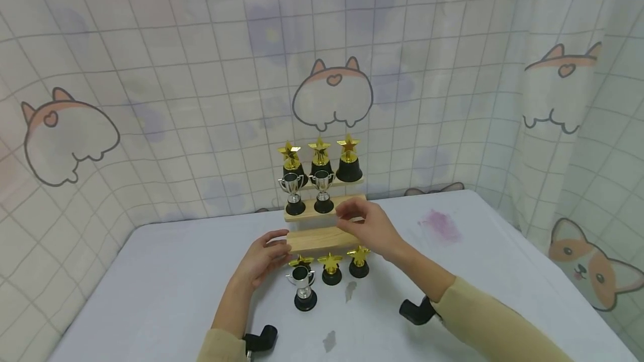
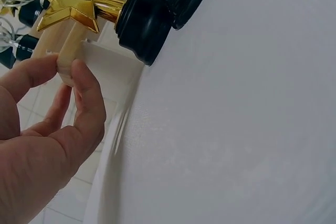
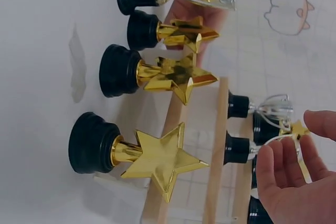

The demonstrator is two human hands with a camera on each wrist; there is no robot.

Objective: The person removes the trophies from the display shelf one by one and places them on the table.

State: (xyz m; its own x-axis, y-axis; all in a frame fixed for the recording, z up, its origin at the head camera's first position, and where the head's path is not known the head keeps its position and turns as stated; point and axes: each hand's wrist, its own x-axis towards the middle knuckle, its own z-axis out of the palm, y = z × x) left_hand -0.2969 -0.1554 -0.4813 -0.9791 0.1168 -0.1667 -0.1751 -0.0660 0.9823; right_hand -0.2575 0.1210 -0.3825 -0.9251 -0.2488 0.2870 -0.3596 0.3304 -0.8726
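My left hand pinches the left end of the lowest plank of a tiered wooden stand; the left wrist view shows its fingertips on both faces of the plank. Above that plank's right end is my right hand, beside the middle shelf. Its thumb and loosely bent fingers are apart, with nothing held between them. Two silver cups stand on the middle shelf, left of this hand. On the top shelf are three gold star trophies with black bases.
In front of the stand, on the white-covered table, stand three more gold star trophies and a silver cup, the cup nearest me. Behind rises a checked cloth with cartoon animals. Black wrist devices hang at both sleeves.
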